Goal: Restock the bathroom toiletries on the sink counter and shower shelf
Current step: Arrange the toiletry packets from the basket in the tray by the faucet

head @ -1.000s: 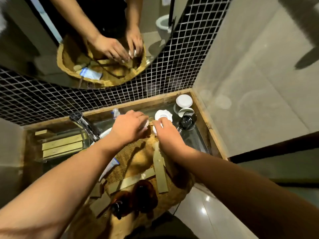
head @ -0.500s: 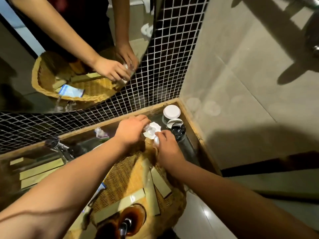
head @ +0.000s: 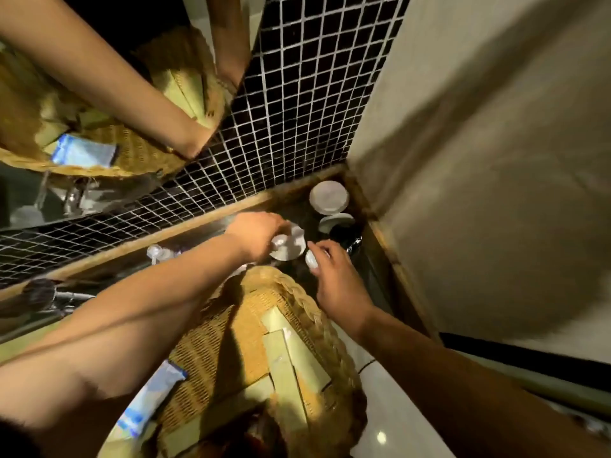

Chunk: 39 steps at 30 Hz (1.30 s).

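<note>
Two hands, left [head: 256, 234] and right [head: 337, 282], each gripping one white packet [head: 287, 246].

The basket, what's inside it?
The wicker basket holds flat pale green packets and a blue-and-white sachet. The arms cover part of it, and something dark at its near end is too blurred to name.

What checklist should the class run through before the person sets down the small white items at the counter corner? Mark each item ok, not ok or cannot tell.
1. Left hand grips the round white dish: ok.
2. Right hand pinches a small white packet in its fingers: ok.
3. Free counter space at the corner: cannot tell, since the white lidded jar, a white cup and a dark object crowd it.
4. Wicker basket sits steady on the sink: cannot tell.
5. Basket holds more green boxes: ok.
</note>
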### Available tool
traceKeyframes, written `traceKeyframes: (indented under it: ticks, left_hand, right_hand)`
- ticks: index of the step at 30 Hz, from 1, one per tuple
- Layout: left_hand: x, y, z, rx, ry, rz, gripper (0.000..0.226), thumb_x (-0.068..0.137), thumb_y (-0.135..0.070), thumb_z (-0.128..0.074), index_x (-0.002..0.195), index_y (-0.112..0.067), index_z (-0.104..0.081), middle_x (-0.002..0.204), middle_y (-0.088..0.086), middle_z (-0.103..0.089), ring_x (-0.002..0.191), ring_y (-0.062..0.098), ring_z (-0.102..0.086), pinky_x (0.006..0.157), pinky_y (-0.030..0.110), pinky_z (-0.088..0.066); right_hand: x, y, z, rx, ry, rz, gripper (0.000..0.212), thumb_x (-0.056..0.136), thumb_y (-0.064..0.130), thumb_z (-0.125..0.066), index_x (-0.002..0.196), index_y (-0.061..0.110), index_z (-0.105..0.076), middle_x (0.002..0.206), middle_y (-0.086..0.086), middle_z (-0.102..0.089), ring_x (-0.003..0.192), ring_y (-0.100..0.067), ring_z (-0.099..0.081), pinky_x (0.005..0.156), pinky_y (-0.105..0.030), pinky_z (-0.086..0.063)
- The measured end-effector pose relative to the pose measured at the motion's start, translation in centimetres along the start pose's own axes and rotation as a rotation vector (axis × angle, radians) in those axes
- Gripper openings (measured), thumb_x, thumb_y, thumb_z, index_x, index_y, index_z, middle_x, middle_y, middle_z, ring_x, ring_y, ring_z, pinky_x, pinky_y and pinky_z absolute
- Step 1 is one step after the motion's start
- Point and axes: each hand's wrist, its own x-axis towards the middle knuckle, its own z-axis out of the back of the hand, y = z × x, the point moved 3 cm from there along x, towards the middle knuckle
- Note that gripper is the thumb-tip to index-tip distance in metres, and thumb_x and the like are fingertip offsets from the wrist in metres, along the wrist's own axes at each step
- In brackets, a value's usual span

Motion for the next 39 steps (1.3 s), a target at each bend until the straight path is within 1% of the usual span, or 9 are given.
traceKeyframes:
  ticks: [3, 5, 11, 16, 19, 23, 27, 32, 39]
  left_hand:
    - [1.1, 1.1, -1.2, 0.035, 0.047, -0.048, 0.047, 0.09, -0.025, -0.067, 0.133, -0.04, -0.056, 0.134, -0.01, -0.06, 0.118, 0.016, -0.06, 0.09, 0.035, -0.053]
    - [1.7, 1.5, -1.9, 0.054, 0.068, -0.098, 0.046, 0.092, -0.026, -0.063, 0.135, -0.038, -0.055, 0.138, -0.011, -0.058, 0.119, 0.017, -0.06, 0.091, 0.037, -0.053]
    - [3.2, 1.7, -4.2, 0.02, 0.071, -0.155, 0.045, 0.095, -0.03, -0.061, 0.139, -0.034, -0.053, 0.141, -0.008, -0.054, 0.127, 0.019, -0.052, 0.105, 0.037, -0.038]
    - [4.2, 2.3, -5.5, 0.011, 0.045, -0.152, 0.041, 0.096, -0.034, -0.061, 0.137, -0.034, -0.055, 0.136, -0.008, -0.057, 0.13, 0.017, -0.048, 0.107, 0.032, -0.029]
    - [4.3, 2.5, -6.0, 0.03, 0.078, -0.188, 0.041, 0.098, -0.037, -0.058, 0.139, -0.03, -0.054, 0.138, -0.006, -0.056, 0.133, 0.02, -0.042, 0.111, 0.034, -0.024]
    - [4.1, 2.7, -6.3, 0.022, 0.115, -0.261, 0.044, 0.101, -0.036, -0.052, 0.144, -0.028, -0.049, 0.148, -0.004, -0.048, 0.137, 0.022, -0.038, 0.115, 0.041, -0.029]
    - [3.7, 2.7, -6.7, 0.09, 0.135, -0.328, 0.045, 0.105, -0.036, -0.043, 0.15, -0.031, -0.041, 0.157, -0.005, -0.036, 0.142, 0.022, -0.031, 0.116, 0.042, -0.028]
    - [3.2, 2.7, -7.2, 0.14, 0.131, -0.297, 0.045, 0.107, -0.037, -0.039, 0.152, -0.035, -0.035, 0.16, -0.009, -0.03, 0.147, 0.02, -0.024, 0.116, 0.045, -0.029]
    - [3.2, 2.5, -7.4, 0.232, 0.094, -0.331, 0.051, 0.104, -0.032, -0.048, 0.152, -0.038, -0.033, 0.16, -0.012, -0.03, 0.148, 0.019, -0.024, 0.115, 0.04, -0.031]
  right_hand:
    - [0.8, -0.9, -1.1, 0.002, 0.097, 0.037, 0.078, 0.085, -0.007, -0.058, 0.152, 0.022, -0.032, 0.153, 0.0, -0.023, 0.139, -0.023, -0.035, 0.111, -0.04, -0.043]
    - [1.4, -1.2, -1.6, -0.02, 0.102, 0.1, 0.078, 0.08, -0.011, -0.061, 0.15, 0.015, -0.037, 0.15, -0.006, -0.031, 0.136, -0.026, -0.037, 0.105, -0.041, -0.047]
    - [1.8, -2.0, -2.2, 0.018, 0.073, 0.085, 0.062, 0.088, -0.008, -0.054, 0.147, 0.008, -0.042, 0.147, -0.013, -0.037, 0.133, -0.027, -0.038, 0.102, -0.041, -0.049]
    - [1.4, -2.7, -2.7, -0.018, 0.09, 0.111, 0.057, 0.098, 0.044, -0.028, 0.148, 0.019, -0.04, 0.15, -0.007, -0.033, 0.138, -0.024, -0.036, 0.11, -0.045, -0.041]
    - [1.6, -2.6, -3.0, -0.098, 0.078, 0.129, 0.056, 0.097, 0.054, -0.029, 0.142, 0.025, -0.047, 0.146, -0.006, -0.042, 0.135, -0.025, -0.041, 0.108, -0.049, -0.041]
    - [1.0, -2.4, -3.1, -0.099, 0.172, 0.088, 0.067, 0.093, 0.041, -0.028, 0.149, 0.005, -0.039, 0.147, -0.018, -0.038, 0.133, -0.034, -0.041, 0.098, -0.049, -0.049]
    - [1.0, -1.9, -2.8, -0.134, 0.166, 0.093, 0.065, 0.092, 0.037, -0.034, 0.146, 0.002, -0.043, 0.142, -0.022, -0.045, 0.129, -0.039, -0.047, 0.093, -0.051, -0.053]
    - [0.8, -1.8, -2.7, -0.183, 0.14, 0.185, 0.066, 0.081, 0.003, -0.074, 0.142, -0.001, -0.049, 0.139, -0.026, -0.049, 0.128, -0.04, -0.05, 0.089, -0.05, -0.055]
    - [0.5, -2.4, -2.7, -0.235, 0.157, 0.233, 0.075, 0.074, -0.017, -0.066, 0.144, 0.001, -0.047, 0.143, -0.027, -0.046, 0.133, -0.041, -0.045, 0.09, -0.052, -0.053]
